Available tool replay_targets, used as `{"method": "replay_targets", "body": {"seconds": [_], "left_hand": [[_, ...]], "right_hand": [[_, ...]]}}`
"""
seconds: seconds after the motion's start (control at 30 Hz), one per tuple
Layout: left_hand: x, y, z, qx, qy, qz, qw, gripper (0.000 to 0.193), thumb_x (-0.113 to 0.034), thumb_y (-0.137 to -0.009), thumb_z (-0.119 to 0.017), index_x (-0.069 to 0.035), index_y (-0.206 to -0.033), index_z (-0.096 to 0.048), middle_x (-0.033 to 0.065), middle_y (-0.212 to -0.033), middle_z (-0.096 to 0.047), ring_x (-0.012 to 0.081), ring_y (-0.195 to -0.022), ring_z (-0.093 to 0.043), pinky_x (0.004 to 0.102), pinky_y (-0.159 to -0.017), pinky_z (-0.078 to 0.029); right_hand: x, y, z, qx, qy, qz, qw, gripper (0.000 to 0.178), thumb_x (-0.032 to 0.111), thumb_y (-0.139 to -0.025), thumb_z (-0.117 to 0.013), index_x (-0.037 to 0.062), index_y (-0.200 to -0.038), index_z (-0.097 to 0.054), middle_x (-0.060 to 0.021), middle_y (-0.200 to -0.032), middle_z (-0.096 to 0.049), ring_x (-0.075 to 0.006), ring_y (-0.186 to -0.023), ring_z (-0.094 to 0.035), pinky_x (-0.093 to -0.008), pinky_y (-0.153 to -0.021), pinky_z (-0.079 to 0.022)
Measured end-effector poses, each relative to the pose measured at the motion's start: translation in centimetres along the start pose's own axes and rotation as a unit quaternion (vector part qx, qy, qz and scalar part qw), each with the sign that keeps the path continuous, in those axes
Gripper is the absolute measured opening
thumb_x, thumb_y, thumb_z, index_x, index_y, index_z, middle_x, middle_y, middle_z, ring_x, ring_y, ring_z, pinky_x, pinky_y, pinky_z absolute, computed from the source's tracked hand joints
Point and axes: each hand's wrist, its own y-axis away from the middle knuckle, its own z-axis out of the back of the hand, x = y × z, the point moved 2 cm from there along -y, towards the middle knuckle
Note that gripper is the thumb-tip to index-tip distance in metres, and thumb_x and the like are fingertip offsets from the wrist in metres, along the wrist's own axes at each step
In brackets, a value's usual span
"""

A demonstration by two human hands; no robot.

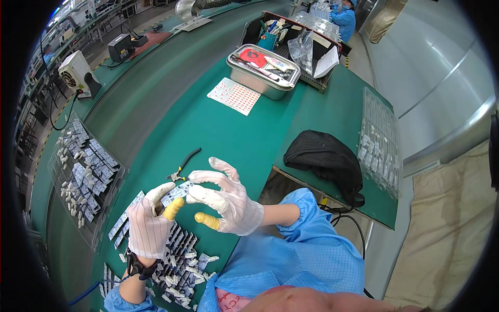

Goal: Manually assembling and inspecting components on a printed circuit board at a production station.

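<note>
My left hand [148,229], in a striped white glove with a yellow finger cot on the thumb, pinches a small circuit board strip [175,193]. My right hand [231,203], gloved alike, is beside the strip's right end. Its fingers are spread and the thumb stands apart; one fingertip is close to the strip, and whether it touches I cannot tell. Just beyond the hands lie cutting pliers [183,165] with black and yellow handles. Under and around my left wrist, boards with white connectors [182,275] are heaped on the green mat.
On the left stands a clear tray [120,179] full of similar boards. Farther back are a sticker sheet [234,96], a metal box [260,83] and a pen holder [267,40]. To the right lie a black mesh bag [325,158] and a clear tray [379,140] holding parts.
</note>
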Motion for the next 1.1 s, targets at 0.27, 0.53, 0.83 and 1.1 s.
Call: {"method": "replay_targets", "body": {"seconds": [0.27,0.53,0.83,1.1], "left_hand": [[0.2,0.2,0.8,-0.095,-0.003,-0.129,0.987,0.035,-0.019,-0.070,-0.078,-0.012,-0.102,-0.066,0.0030,-0.083,-0.067,0.0175,-0.058,-0.057,0.0298,-0.058,-0.044],[-0.2,2.0,2.4,-0.123,0.001,-0.155,0.980,0.038,-0.025,-0.072,-0.077,-0.010,-0.105,-0.067,0.0061,-0.090,-0.069,0.0172,-0.062,-0.059,0.0292,-0.059,-0.045],[0.3,4.1,4.2,-0.119,0.053,-0.129,0.983,0.036,-0.018,-0.074,-0.076,-0.005,-0.106,-0.066,0.0096,-0.090,-0.069,0.0169,-0.063,-0.061,0.0277,-0.059,-0.047],[4.3,3.7,6.7,-0.269,0.226,-0.069,0.934,0.095,-0.054,-0.074,-0.071,0.001,-0.140,-0.029,0.0148,-0.125,-0.054,0.0242,-0.116,-0.050,0.0393,-0.105,-0.032]], "right_hand": [[1.0,-0.6,1.5,-0.052,0.055,-0.025,0.997,0.047,0.032,-0.073,-0.073,0.0106,-0.114,-0.064,-0.0128,-0.107,-0.061,-0.0306,-0.114,-0.047,-0.0502,-0.108,-0.023],[1.8,-1.5,1.2,-0.009,0.107,0.140,0.984,0.076,0.027,-0.081,-0.068,0.0041,-0.141,-0.029,-0.0053,-0.082,-0.070,-0.0288,-0.110,-0.054,-0.0543,-0.109,-0.020],[3.3,-4.8,-0.3,0.108,-0.171,-0.084,0.976,0.062,0.028,-0.076,-0.075,-0.0044,-0.123,-0.050,-0.0171,-0.124,-0.048,-0.0243,-0.117,-0.046,-0.0367,-0.098,-0.039],[2.0,-12.2,-6.5,0.162,-0.437,-0.189,0.864,0.022,0.001,-0.085,-0.064,-0.0006,-0.107,-0.061,-0.0083,-0.102,-0.063,-0.0150,-0.089,-0.061,-0.0278,-0.079,-0.053]]}}
